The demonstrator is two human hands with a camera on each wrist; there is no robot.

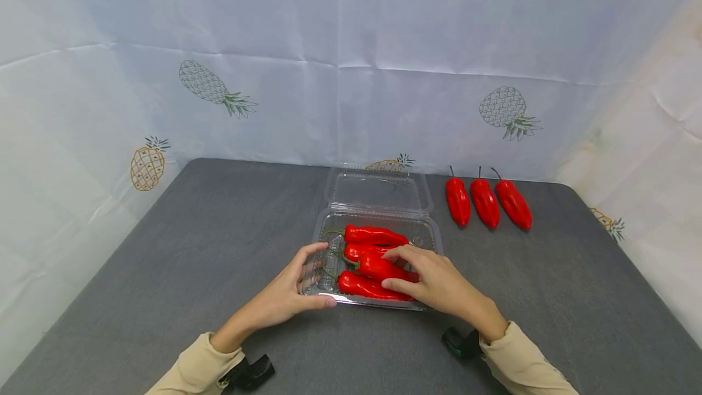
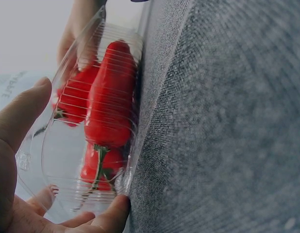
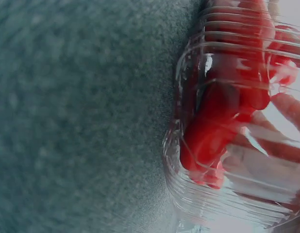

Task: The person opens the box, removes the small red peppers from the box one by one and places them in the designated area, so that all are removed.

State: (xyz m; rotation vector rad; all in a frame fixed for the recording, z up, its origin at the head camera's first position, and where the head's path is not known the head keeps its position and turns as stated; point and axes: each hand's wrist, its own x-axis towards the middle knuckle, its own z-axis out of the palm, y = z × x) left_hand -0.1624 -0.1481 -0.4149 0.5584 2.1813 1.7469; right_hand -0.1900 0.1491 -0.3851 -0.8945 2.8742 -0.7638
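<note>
A clear plastic clamshell container (image 1: 364, 302) lies with its lid (image 1: 375, 191) folded back. Several red peppers with green stems lie in its base: a back pepper (image 1: 375, 235), a front pepper (image 1: 364, 285), and a partly covered one (image 1: 355, 250) between. My right hand (image 1: 441, 279) pinches another red pepper (image 1: 375, 266) on top of them, thumb at the front and fingers behind. At the near left corner, my left hand (image 1: 282, 297) holds the container between thumb and fingers. Through the ribbed wall in the left wrist view, a pepper (image 2: 111, 97) shows, stem toward the left fingers.
Three more red peppers stand apart in a row on the grey table (image 1: 192, 249), right of the lid: a left one (image 1: 457, 202), a middle one (image 1: 485, 203) and a right one (image 1: 514, 204). Behind the table hangs a pineapple-print cloth (image 1: 340, 108).
</note>
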